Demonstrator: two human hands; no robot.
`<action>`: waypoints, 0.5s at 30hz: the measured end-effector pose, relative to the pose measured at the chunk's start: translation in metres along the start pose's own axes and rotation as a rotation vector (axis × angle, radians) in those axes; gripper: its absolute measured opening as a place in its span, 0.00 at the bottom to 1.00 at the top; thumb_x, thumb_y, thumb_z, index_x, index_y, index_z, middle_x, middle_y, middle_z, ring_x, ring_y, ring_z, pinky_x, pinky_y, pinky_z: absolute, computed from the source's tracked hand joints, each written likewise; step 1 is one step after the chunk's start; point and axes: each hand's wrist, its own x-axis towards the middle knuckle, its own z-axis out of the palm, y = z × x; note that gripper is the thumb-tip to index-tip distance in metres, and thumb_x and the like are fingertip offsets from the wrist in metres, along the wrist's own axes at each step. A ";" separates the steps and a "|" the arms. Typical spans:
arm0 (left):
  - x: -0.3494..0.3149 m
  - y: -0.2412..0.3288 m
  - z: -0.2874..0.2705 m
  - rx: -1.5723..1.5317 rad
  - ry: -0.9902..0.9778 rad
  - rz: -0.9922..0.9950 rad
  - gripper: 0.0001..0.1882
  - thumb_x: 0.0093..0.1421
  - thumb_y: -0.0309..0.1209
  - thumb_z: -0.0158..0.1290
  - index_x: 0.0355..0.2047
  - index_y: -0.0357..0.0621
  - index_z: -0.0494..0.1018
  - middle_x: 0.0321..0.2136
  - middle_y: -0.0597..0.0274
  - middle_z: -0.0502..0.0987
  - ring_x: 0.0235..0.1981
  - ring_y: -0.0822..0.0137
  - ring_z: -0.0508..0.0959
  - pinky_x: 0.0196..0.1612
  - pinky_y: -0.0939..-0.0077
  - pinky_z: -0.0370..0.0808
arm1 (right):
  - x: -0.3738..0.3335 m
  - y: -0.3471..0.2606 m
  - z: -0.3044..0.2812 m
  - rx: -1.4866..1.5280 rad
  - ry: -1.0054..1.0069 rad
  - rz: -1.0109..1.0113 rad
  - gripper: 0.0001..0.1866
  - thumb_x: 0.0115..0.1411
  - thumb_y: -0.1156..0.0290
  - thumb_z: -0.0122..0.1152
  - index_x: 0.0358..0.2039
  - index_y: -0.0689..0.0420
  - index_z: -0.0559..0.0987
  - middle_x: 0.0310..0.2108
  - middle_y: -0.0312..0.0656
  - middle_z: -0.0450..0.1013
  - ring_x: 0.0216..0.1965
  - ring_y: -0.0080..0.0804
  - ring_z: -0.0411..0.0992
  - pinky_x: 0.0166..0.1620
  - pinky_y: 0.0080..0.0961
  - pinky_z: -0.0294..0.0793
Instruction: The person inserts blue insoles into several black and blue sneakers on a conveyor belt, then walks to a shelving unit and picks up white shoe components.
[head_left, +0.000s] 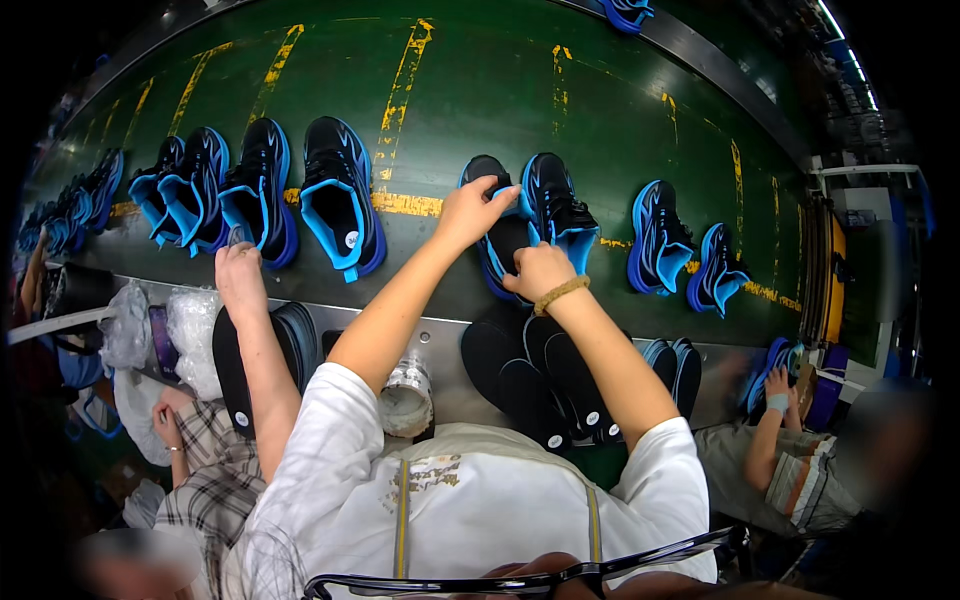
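Observation:
A black running shoe [482, 166] with a blue sole stands on the green belt in front of me, toe pointing away. My left hand [470, 212] is closed at its upper, thumb and forefinger by the tongue. My right hand [545, 272], with a brown band at the wrist, is closed at the shoe's heel end on a dark insole [508, 238] lying in the opening. Its fingertips are partly hidden. Touching on the right is a second matching shoe [545, 190]. Nearer to me, several black insoles [500, 370] lie in stacks with round white stickers.
More matching shoes stand along the belt [480, 95], left [338, 190] and right [657, 235]. A co-worker's hand [240, 275] touches a shoe at left; another co-worker's hand [777, 385] is at far right. A white-crusted container [405, 395] stands at the metal edge.

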 end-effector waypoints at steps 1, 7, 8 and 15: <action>0.000 -0.003 0.000 -0.025 0.029 0.023 0.23 0.47 0.50 0.49 0.28 0.40 0.71 0.11 0.60 0.68 0.15 0.70 0.67 0.20 0.77 0.63 | 0.005 0.002 0.003 -0.013 -0.031 -0.088 0.11 0.39 0.66 0.56 0.22 0.61 0.75 0.25 0.50 0.69 0.32 0.43 0.67 0.36 0.29 0.69; 0.009 -0.009 -0.002 0.011 -0.030 -0.001 0.23 0.48 0.49 0.47 0.21 0.38 0.70 0.10 0.58 0.65 0.13 0.71 0.64 0.18 0.76 0.60 | 0.031 -0.001 0.029 -0.130 0.109 -0.226 0.07 0.44 0.74 0.48 0.20 0.61 0.75 0.27 0.50 0.68 0.31 0.40 0.68 0.35 0.29 0.69; 0.010 -0.009 0.000 0.008 -0.027 -0.002 0.23 0.48 0.49 0.47 0.21 0.38 0.70 0.10 0.58 0.65 0.13 0.71 0.64 0.18 0.76 0.60 | 0.036 0.001 0.035 -0.134 0.217 -0.239 0.08 0.45 0.74 0.47 0.20 0.60 0.75 0.27 0.49 0.68 0.31 0.40 0.68 0.34 0.29 0.70; 0.003 -0.014 0.002 -0.085 -0.026 -0.029 0.23 0.50 0.48 0.46 0.22 0.37 0.69 0.10 0.58 0.64 0.14 0.71 0.63 0.20 0.77 0.62 | 0.041 0.003 0.045 -0.241 -0.041 -0.184 0.10 0.48 0.72 0.46 0.28 0.59 0.75 0.33 0.49 0.66 0.36 0.39 0.66 0.36 0.28 0.68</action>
